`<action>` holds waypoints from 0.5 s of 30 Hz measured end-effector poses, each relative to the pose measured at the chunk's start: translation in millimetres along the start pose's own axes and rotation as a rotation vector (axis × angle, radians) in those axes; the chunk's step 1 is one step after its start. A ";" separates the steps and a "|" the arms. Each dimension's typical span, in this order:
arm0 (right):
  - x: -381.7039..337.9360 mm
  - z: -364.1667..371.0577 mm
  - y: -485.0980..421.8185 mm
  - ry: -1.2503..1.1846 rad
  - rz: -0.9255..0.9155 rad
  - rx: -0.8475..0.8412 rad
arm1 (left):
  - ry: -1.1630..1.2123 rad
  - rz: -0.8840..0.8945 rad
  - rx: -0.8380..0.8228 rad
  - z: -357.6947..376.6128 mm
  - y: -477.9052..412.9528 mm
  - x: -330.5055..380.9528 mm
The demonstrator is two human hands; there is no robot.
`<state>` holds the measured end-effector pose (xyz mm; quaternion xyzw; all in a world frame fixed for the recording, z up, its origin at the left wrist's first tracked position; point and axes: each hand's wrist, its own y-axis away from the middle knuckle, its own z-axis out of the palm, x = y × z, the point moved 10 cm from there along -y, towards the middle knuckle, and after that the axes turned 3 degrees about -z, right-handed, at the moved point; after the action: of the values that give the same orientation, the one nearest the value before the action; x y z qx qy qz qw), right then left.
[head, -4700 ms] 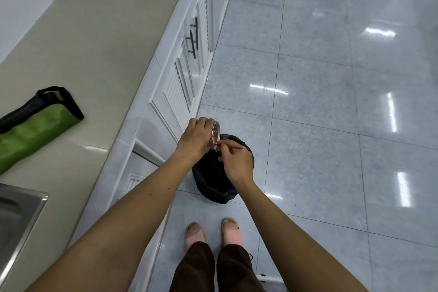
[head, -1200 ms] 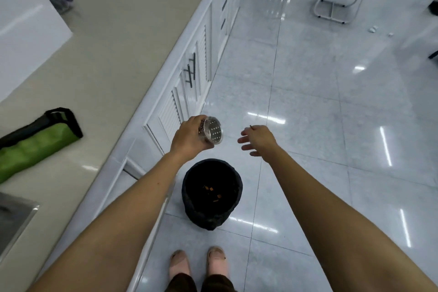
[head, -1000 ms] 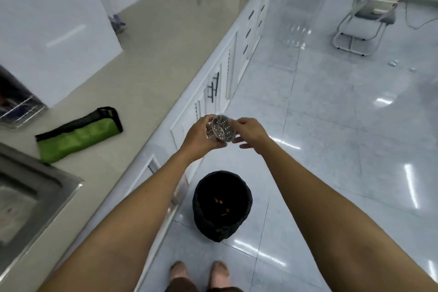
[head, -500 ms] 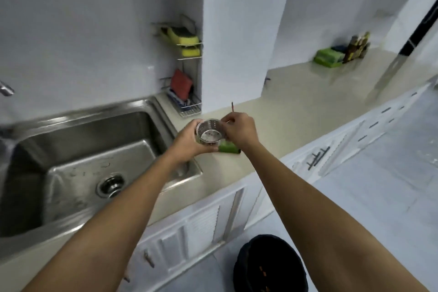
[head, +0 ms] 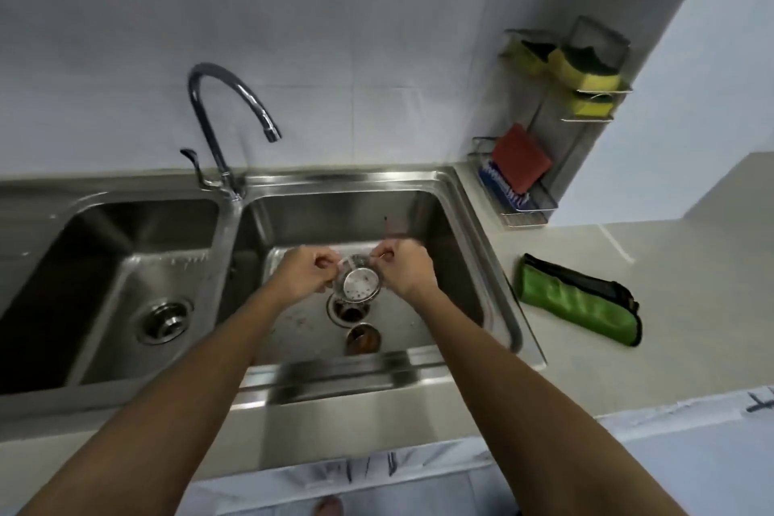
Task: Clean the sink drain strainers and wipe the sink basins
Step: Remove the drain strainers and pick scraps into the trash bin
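Over the right basin [head: 452,264] of a steel double sink, both hands hold a small round perforated metal strainer [head: 357,284] just above the open drain hole [head: 349,309]. My left hand [head: 305,279] grips the strainer's left side. My right hand [head: 404,270] is curled at its right rim and holds a thin dark stick [head: 387,225] that points up, blurred. A round metal drain piece [head: 362,338] lies on the basin floor near the front. The left basin [head: 104,247] has a strainer [head: 165,320] seated in its drain.
A curved tap [head: 226,113] stands behind the divider, its spout over the right basin. A folded green cloth [head: 578,300] lies on the counter [head: 670,264] to the right. In the corner a wire rack [head: 544,180] holds yellow sponges [head: 586,71] and a red pad [head: 519,157].
I have turned from the black bin on the floor to the sink. The strainer, held in both hands, has come over the right basin's drain.
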<state>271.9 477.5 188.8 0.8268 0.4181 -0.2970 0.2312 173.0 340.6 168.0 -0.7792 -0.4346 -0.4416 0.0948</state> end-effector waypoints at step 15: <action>66.7 224.9 -41.8 0.367 0.093 -0.550 | -0.540 -0.334 -0.212 66.3 -55.1 -200.0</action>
<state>201.9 395.3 -23.6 0.7913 0.4790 -0.0085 0.3800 124.8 290.5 -38.4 -0.7917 -0.5172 -0.2712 -0.1793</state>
